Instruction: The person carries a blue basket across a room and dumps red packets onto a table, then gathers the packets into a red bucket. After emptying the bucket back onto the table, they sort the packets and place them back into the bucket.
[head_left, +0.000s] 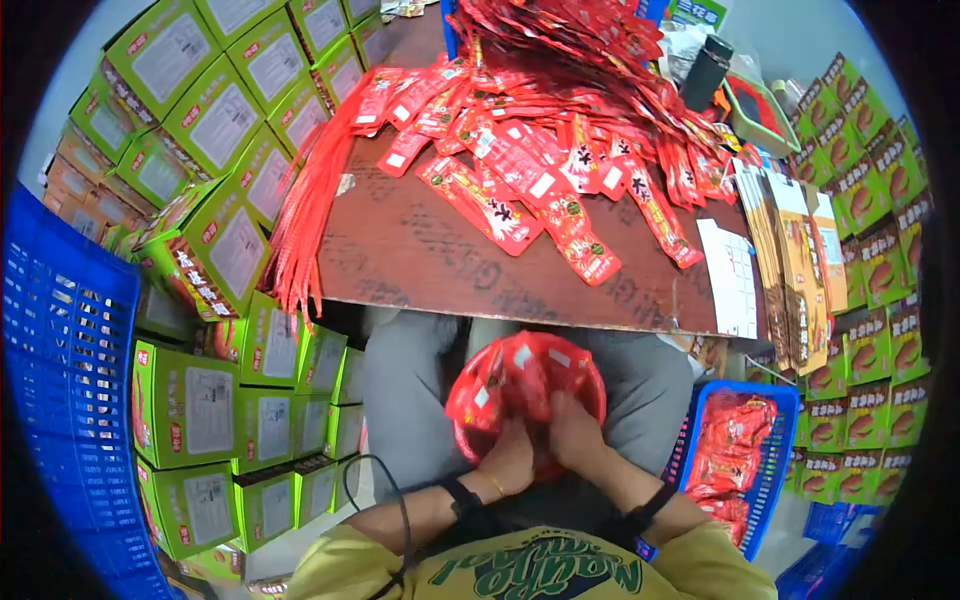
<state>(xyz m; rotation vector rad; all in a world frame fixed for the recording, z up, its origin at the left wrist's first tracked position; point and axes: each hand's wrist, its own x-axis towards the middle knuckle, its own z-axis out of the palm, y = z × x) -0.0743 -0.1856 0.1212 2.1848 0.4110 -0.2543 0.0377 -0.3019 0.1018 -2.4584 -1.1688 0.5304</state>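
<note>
A round red basin (462, 440) sits between my knees, with red snack packets (522, 365) in it. My left hand (512, 458) is inside the near part of the basin, its fingers closed around packets that stand up in front of it. Close beside it, my right hand (574, 432) grips the same bunch from the right. The fingertips of both hands are partly hidden and smeared by motion, so how many packets they hold cannot be made out.
Before me, the brown table (400, 240) carries a big heap of red packets (560, 90), red strips (320, 210) over its left edge and flattened cartons (790, 270). Green boxes (190, 410) stack up at left. A blue crate (790, 400) of packets stands at right.
</note>
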